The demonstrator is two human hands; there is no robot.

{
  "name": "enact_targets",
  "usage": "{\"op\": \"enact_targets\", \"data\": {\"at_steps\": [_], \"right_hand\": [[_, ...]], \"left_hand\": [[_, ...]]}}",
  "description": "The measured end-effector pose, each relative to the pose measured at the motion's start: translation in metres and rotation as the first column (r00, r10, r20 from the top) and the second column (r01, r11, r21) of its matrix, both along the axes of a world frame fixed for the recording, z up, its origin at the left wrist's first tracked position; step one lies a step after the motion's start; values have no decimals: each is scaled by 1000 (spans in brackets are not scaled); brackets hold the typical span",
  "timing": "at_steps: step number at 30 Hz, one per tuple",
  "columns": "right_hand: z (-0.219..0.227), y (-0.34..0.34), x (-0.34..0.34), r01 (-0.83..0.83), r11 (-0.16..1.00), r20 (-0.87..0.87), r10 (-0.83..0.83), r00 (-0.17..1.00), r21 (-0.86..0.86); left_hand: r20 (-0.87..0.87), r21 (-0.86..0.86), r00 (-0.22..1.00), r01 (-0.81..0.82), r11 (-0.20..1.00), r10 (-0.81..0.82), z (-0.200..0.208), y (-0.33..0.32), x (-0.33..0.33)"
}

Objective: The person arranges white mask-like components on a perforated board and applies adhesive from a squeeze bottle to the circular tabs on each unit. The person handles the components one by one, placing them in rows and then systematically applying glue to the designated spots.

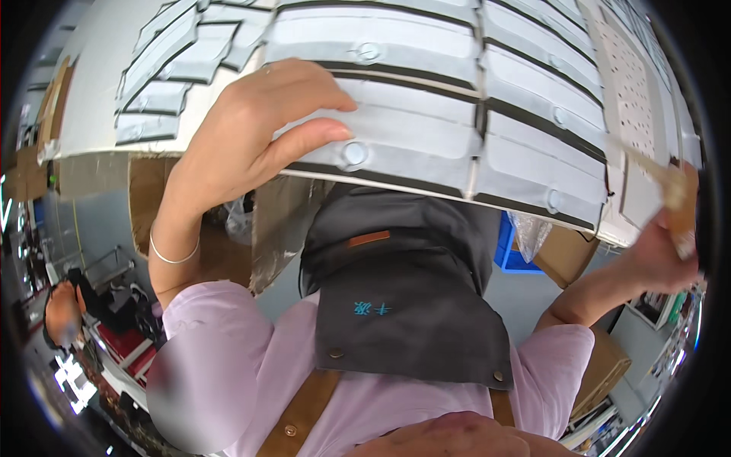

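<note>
My left hand (263, 122) rests over the near-left pale panel (411, 137), thumb and forefinger apart; the other fingers are partly hidden behind them. This flat piece has dark edges and a small round disc (355, 154) by my thumb. At the far right, my right hand (664, 255) is closed round a flat brush with a wooden handle (682, 204). Its light bristle end (646, 163) points toward the table and looks blurred. Beside the left panel lies a similar panel (541, 156), also with a round disc.
More pale panels lie in rows farther back, and smaller overlapping pieces (156, 99) lie at the left. A perforated board (626, 99) is at the right. Below the table edge are cardboard boxes (148, 194) and a blue crate (512, 247). Another person (65, 312) is at far left.
</note>
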State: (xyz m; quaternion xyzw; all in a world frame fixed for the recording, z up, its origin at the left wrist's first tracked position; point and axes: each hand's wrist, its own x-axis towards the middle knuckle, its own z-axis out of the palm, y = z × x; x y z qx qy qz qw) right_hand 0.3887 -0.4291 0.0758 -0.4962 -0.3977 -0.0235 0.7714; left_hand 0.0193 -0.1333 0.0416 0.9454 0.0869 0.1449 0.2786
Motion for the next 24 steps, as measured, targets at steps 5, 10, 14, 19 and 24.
{"op": "enact_targets", "data": {"at_steps": [5, 10, 14, 19, 24], "right_hand": [[-80, 64, -77, -143, 950, -230, 79, 970, -277], [-79, 122, -135, -408, 861, -220, 354, 909, -303], [-68, 147, -157, -490, 823, -101, 483, 870, -288], [-67, 146, -158, -451, 800, -67, 465, 883, -396], [-64, 136, -149, -451, 789, -139, 435, 890, -417]], "left_hand": [[31, -45, 999, -43, 998, 45, -24, -11, -53], [54, 23, 998, -36, 999, 34, -47, -22, -58], [77, 30, 996, -35, 999, 32, -51, -22, -59], [112, 14, 993, -29, 999, 27, -55, -20, -59], [122, 0, 992, -28, 1000, 28, -58, -19, -60]]}}
